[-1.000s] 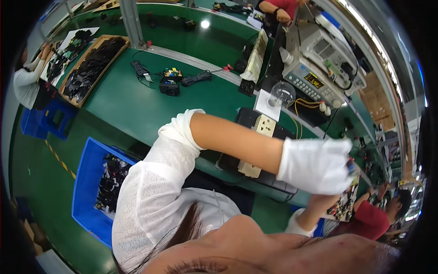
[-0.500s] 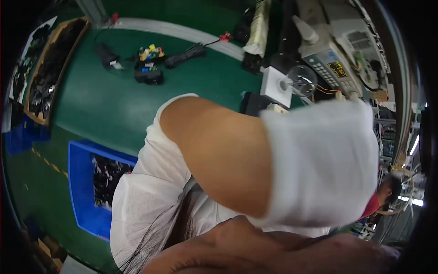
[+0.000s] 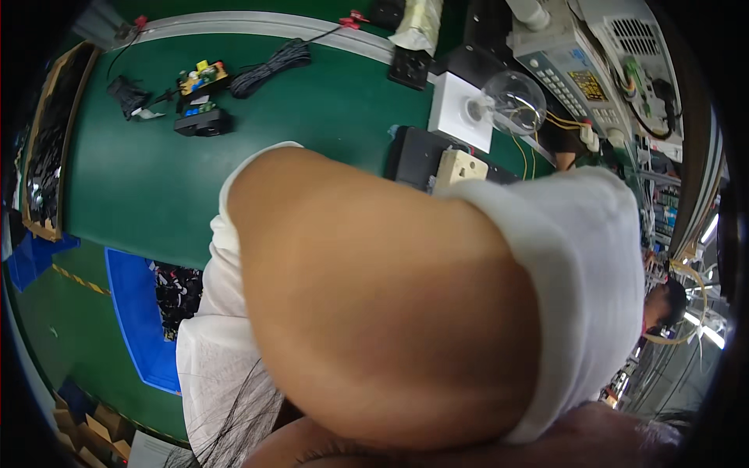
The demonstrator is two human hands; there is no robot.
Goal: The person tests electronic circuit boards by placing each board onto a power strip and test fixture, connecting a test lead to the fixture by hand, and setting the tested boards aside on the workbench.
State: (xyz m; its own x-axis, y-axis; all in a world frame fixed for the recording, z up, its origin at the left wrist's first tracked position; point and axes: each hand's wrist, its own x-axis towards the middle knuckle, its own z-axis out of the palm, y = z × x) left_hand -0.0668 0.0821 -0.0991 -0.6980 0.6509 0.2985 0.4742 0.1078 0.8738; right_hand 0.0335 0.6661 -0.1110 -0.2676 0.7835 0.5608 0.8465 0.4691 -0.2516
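Observation:
Neither of my hands shows. A bare bent arm [image 3: 374, 296] of mine fills the middle, very close, with a white sleeve [image 3: 593, 296] at its right end; which arm it is I cannot tell. It hides the near part of the green bench. Past it lie a power strip with a cream socket [image 3: 459, 170], a black box [image 3: 417, 156] and a white lamp base [image 3: 460, 113] with a clear glass bulb [image 3: 516, 103]. Farther left on the bench are a small circuit board [image 3: 203, 78] in an opened black case [image 3: 201, 122] and a bundled black cable [image 3: 271, 68].
A bench meter [image 3: 573, 74] with a lit display stands at the back right. A long cardboard tray [image 3: 58, 140] lies at the left end of the bench. Below stands a blue bin [image 3: 140, 335] holding black parts. Another person [image 3: 663, 303] appears at the far right.
The arm now covers more of the middle and lower picture. The bench and its things have shifted left and upward as the view turned. No hand has come into view.

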